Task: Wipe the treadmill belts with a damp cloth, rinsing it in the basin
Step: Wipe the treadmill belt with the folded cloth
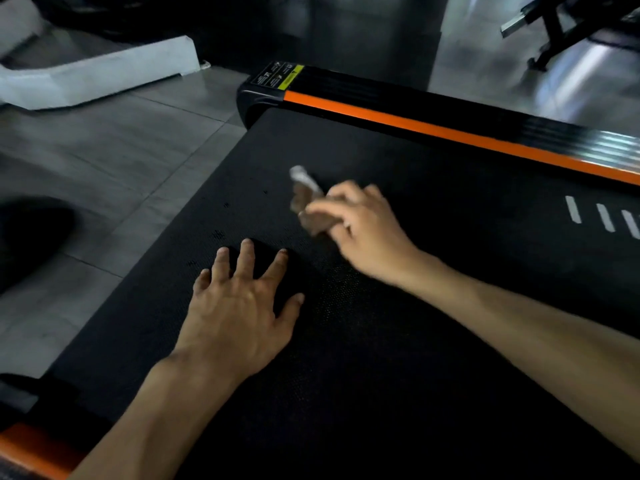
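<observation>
The black treadmill belt (398,341) fills most of the view and runs from lower left to upper right. My left hand (239,306) lies flat on the belt with its fingers spread. Further up the belt, my right hand (360,226) grips a small brownish-grey cloth (308,199), blurred by motion, at the belt's surface. The basin is out of view.
An orange-striped side rail (450,133) with a yellow warning label borders the belt's far side. Grey floor tiles (121,161) lie to the left, with a white machine base (97,74) beyond them. A dark rounded object (31,233) sits at the left edge.
</observation>
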Action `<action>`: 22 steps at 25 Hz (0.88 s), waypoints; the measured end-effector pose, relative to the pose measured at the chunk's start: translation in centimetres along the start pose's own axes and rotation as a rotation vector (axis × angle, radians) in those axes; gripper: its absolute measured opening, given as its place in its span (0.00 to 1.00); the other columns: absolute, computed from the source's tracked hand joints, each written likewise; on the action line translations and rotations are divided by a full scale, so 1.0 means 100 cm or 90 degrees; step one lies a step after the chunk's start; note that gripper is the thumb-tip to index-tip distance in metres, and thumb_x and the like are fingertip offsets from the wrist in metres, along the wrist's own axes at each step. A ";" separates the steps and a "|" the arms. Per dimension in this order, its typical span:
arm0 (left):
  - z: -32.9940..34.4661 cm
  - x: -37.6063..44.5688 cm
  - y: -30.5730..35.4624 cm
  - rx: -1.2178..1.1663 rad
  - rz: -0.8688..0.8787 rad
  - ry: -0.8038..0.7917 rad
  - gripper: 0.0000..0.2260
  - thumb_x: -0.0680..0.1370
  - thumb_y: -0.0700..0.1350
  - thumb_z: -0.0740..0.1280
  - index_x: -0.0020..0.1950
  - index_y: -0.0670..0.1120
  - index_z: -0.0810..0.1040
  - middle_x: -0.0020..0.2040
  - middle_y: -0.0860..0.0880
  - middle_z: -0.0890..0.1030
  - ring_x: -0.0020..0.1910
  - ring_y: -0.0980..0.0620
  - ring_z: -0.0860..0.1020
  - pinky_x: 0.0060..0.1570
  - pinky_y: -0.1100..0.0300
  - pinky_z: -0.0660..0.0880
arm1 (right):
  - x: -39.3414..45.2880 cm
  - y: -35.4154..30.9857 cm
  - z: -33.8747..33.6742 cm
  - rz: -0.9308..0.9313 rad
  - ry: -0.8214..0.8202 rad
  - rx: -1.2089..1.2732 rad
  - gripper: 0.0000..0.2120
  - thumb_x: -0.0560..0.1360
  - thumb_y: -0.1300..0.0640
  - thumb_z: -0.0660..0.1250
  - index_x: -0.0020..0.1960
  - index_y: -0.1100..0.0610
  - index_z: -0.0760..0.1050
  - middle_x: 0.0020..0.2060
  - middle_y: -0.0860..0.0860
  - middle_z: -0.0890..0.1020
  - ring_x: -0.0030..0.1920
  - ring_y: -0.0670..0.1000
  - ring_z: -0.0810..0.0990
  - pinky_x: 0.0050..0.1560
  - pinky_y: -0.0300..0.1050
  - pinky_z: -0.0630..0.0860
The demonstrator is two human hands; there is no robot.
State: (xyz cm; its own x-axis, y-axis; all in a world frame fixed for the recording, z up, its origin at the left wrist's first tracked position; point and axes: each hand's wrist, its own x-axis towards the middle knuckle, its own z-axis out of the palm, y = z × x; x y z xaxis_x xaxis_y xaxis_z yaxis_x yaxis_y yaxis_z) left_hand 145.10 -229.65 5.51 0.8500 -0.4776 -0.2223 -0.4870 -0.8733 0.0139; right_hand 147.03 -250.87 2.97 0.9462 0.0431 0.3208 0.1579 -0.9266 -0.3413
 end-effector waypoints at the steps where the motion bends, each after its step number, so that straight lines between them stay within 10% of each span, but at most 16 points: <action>1: 0.000 -0.001 0.000 -0.002 0.002 -0.006 0.31 0.79 0.66 0.46 0.79 0.59 0.41 0.80 0.44 0.44 0.78 0.40 0.46 0.76 0.45 0.51 | 0.012 0.007 -0.006 0.054 0.003 -0.021 0.26 0.73 0.61 0.65 0.70 0.47 0.72 0.61 0.52 0.76 0.54 0.59 0.72 0.58 0.58 0.71; 3: 0.002 -0.002 0.000 -0.004 0.000 -0.011 0.31 0.79 0.66 0.46 0.79 0.59 0.40 0.80 0.43 0.43 0.78 0.39 0.46 0.76 0.44 0.51 | 0.025 0.015 -0.009 0.113 -0.044 -0.032 0.31 0.75 0.52 0.68 0.75 0.44 0.62 0.64 0.50 0.75 0.60 0.58 0.71 0.63 0.55 0.67; 8: 0.002 0.000 -0.001 -0.004 0.006 -0.010 0.31 0.79 0.66 0.46 0.79 0.59 0.40 0.80 0.43 0.43 0.78 0.39 0.46 0.76 0.43 0.51 | -0.011 -0.023 -0.022 0.115 -0.150 0.189 0.17 0.73 0.44 0.70 0.61 0.45 0.76 0.47 0.41 0.77 0.47 0.45 0.79 0.47 0.42 0.73; 13: 0.005 0.001 -0.002 -0.009 0.012 -0.001 0.31 0.78 0.66 0.46 0.78 0.60 0.40 0.80 0.43 0.44 0.78 0.38 0.46 0.75 0.43 0.52 | -0.069 -0.044 -0.031 0.030 -0.101 0.099 0.23 0.73 0.40 0.66 0.64 0.45 0.66 0.57 0.42 0.68 0.57 0.46 0.72 0.58 0.44 0.69; 18: 0.005 -0.001 0.000 0.006 0.006 -0.008 0.31 0.79 0.66 0.46 0.79 0.59 0.41 0.80 0.43 0.43 0.78 0.38 0.46 0.76 0.43 0.52 | -0.060 -0.027 -0.003 -0.088 -0.072 -0.106 0.26 0.73 0.58 0.64 0.69 0.43 0.66 0.63 0.46 0.71 0.60 0.54 0.70 0.57 0.54 0.67; 22: 0.003 -0.001 -0.002 -0.013 0.005 -0.017 0.31 0.79 0.66 0.45 0.78 0.59 0.40 0.80 0.43 0.43 0.78 0.39 0.45 0.76 0.44 0.50 | 0.034 0.060 -0.011 0.156 -0.014 -0.210 0.28 0.74 0.64 0.62 0.69 0.41 0.68 0.63 0.52 0.69 0.60 0.59 0.68 0.57 0.54 0.64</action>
State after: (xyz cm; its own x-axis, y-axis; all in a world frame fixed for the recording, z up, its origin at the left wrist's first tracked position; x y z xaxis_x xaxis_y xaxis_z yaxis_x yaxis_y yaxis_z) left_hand 145.03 -229.40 5.23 0.8403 -0.4821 -0.2479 -0.4894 -0.8713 0.0354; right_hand 150.92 -256.73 2.97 0.9510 -0.1889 0.2448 -0.1682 -0.9804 -0.1030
